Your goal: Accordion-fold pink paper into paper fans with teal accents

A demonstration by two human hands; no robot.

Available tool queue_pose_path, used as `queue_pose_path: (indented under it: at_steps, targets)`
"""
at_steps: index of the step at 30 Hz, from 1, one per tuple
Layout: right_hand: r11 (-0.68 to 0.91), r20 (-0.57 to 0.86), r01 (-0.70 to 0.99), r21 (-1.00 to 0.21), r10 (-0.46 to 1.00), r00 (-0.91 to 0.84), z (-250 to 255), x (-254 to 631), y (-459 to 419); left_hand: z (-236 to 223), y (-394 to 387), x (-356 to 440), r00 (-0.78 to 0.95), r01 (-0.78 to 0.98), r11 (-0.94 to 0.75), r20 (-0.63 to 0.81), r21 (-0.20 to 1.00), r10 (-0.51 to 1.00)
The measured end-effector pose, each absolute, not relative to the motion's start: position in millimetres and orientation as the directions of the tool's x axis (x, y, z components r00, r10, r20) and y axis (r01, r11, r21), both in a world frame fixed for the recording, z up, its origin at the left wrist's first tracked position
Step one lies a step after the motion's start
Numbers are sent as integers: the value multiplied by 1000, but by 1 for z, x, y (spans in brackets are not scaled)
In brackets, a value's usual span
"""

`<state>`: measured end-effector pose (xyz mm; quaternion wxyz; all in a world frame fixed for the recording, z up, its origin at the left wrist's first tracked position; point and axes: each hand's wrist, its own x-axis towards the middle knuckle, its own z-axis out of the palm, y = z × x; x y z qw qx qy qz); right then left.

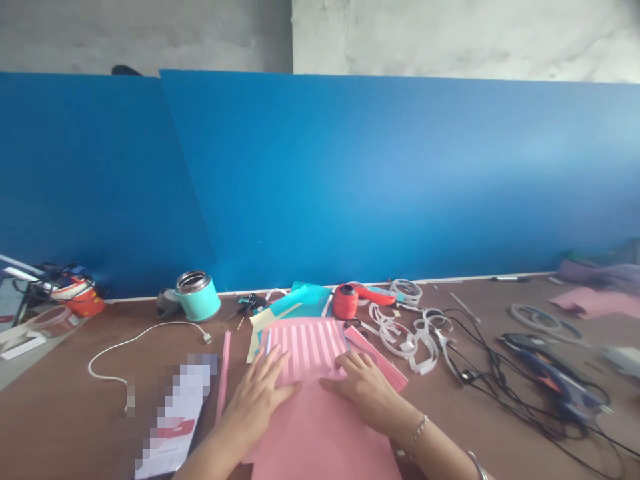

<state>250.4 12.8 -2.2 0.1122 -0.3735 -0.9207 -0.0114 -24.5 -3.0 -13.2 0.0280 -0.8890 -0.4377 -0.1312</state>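
The left hand (257,387) lies palm down with its fingers spread, clasping nothing, across the left edge of the pink sheet (325,427). The right hand (360,387) rests opposite on the same sheet, fingers a little bent and thumb pointing inward; it looks loose too, though its fingertips are too blurred to be sure. The sheet lies on the brown table (440,433) right in front of the person, and pale and darker pink stripes (310,343) run along its far part, between and beyond the hands. A bracelet (419,433) circles the right wrist.

Just left of the sheet lies a narrow pink strip (223,377), then a phone (177,420) and a white cable (150,328). Beyond the stripes are teal paper (315,298) and a red object (345,303), with a teal mug (199,300) farther left. To the right are white loops (397,337), black cords (493,373) and a dark blue tool (555,383). Behind everything stands a blue panel (350,180)
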Motion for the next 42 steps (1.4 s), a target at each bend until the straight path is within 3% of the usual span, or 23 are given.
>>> queue_pose_path:
  at_steps: [8,12,18,23,31,37,42]
  targets:
    - [640,247,755,-142,762,-599,-5,271,14,-8,-11,-42,615,773,-633,286,-37,735]
    - [603,212,778,-178,795,-568,0,270,14,0,-19,-39,557,783,-614,329,96,763]
    - [539,245,767,-347,842,-481,-5,261,23,4,-10,-28,403,831,-465,245,305,882]
    - [527,244,688,-498,847,-472,-12,263,28,-4,-6,-26,411,824,-465,223,324,884]
    - [498,220,619,-607,854,-470,-12,267,25,-8,-13,-30,389,799,-441,209,408,897]
    - [481,223,618,-622,865,-450,-10,266,24,-5,-13,-31,330,794,-382,193,474,924]
    - [533,302,638,-556,845,-442,-14,265,26,-9,-11,-29,283,828,-339,189,447,940]
